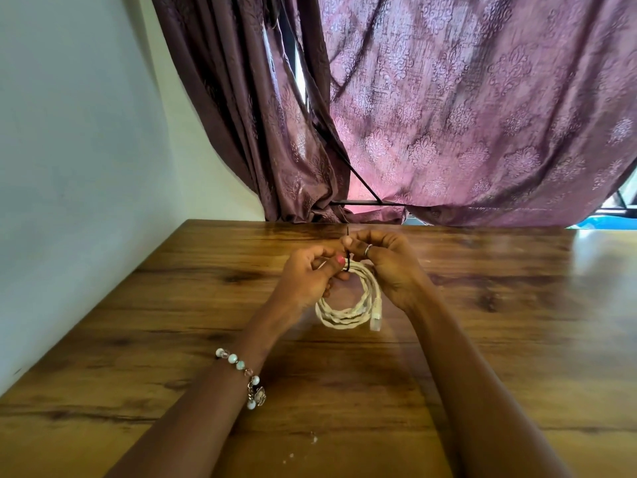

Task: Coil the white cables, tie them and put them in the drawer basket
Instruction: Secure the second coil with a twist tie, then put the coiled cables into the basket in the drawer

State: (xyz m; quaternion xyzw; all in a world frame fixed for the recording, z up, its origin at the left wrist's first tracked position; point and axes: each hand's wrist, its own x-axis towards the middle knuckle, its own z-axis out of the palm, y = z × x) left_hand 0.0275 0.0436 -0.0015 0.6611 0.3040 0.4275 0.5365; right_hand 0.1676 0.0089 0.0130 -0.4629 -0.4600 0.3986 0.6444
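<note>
A white cable [344,313] is wound into a small coil and hangs between both hands just above the wooden table [482,339]. Its clear plug end [375,321] points down at the coil's lower right. A thin black tie [347,260] wraps the top of the coil, with one end sticking up. My left hand [310,277] grips the coil's upper left, thumb pressed beside the tie. My right hand [386,267], with a ring on one finger, pinches the tie at the top. No drawer basket is in view.
A white wall [86,167] runs along the table's left edge. Purple patterned curtains [465,115] hang behind the far edge. Small white crumbs [313,438] lie near the front of the table. A beaded bracelet [246,374] is on my left wrist.
</note>
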